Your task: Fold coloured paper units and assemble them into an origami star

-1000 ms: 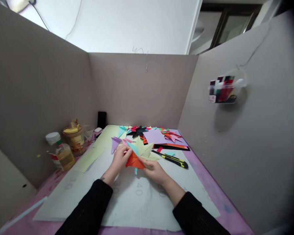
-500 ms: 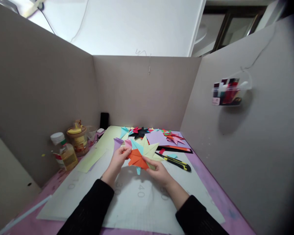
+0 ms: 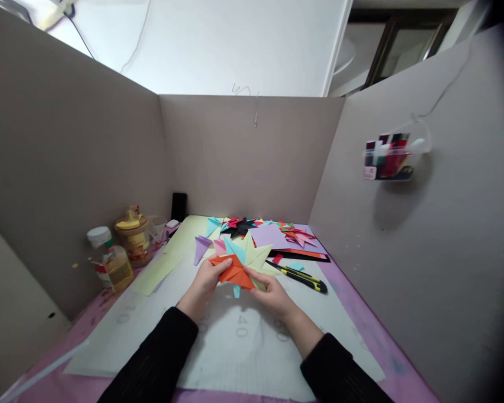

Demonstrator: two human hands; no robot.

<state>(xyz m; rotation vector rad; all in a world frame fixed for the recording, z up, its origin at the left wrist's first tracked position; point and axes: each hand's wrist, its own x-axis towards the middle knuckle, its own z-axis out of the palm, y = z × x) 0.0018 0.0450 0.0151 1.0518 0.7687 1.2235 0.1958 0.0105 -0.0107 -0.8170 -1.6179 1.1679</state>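
Note:
Between my hands is a folded paper star (image 3: 237, 273) with orange, light blue and pale yellow points, held above the white mat. My left hand (image 3: 206, 279) pinches an orange point at its left side, thumb on top. My right hand (image 3: 271, 292) grips the lower right part, where orange meets pale yellow; its fingers underneath are partly hidden. A purple folded piece (image 3: 201, 248) and a pink folded piece (image 3: 219, 247) lie just beyond my left hand. To the right of the star rests a black and yellow utility knife (image 3: 304, 278).
Behind lie several coloured paper stars (image 3: 240, 226) and purple paper sheets (image 3: 271, 237). A bottle of yellowish liquid (image 3: 111, 263), a lidded jar (image 3: 133, 238) and a black phone (image 3: 178, 206) stand at the left. Grey partitions (image 3: 252, 157) enclose the table; a clear container (image 3: 390, 159) hangs on the right one.
My left hand has moved slightly down and nearer, its thumb now over the orange point, which extends further left. The purple piece is more exposed. My right hand keeps nearly the same hold.

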